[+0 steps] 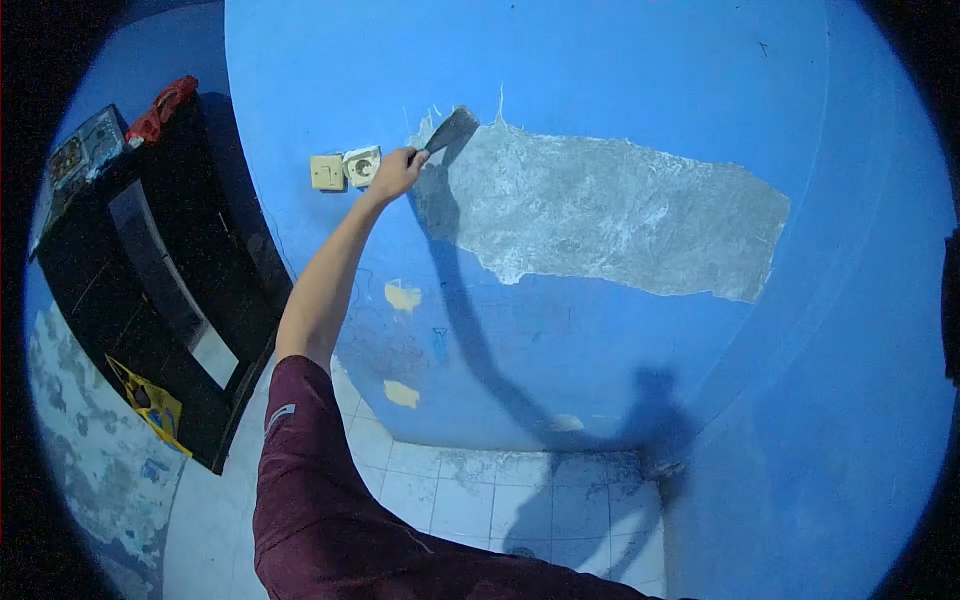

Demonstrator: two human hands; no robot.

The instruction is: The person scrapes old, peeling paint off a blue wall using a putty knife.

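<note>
My left hand (397,173) is raised to the blue wall with its fingers wrapped round a putty knife (455,127). The handle is mostly hidden in the grip. Its wide, dull blade points up and to the right, over the upper left edge of a bare grey patch (610,210) where the paint is gone. Thin pale scratches run up from the patch's ragged rim near the blade. Just left of the hand sit a square wall socket (362,167) and a cream light switch (327,173). My right hand is out of sight.
A dark cabinet (130,270) stands at the left, with a red plastic bag (163,108) on top and a yellow bag (150,405) low on its side. Pale tiles (465,508) cover the floor. Another blue wall (850,400) meets this one at the right.
</note>
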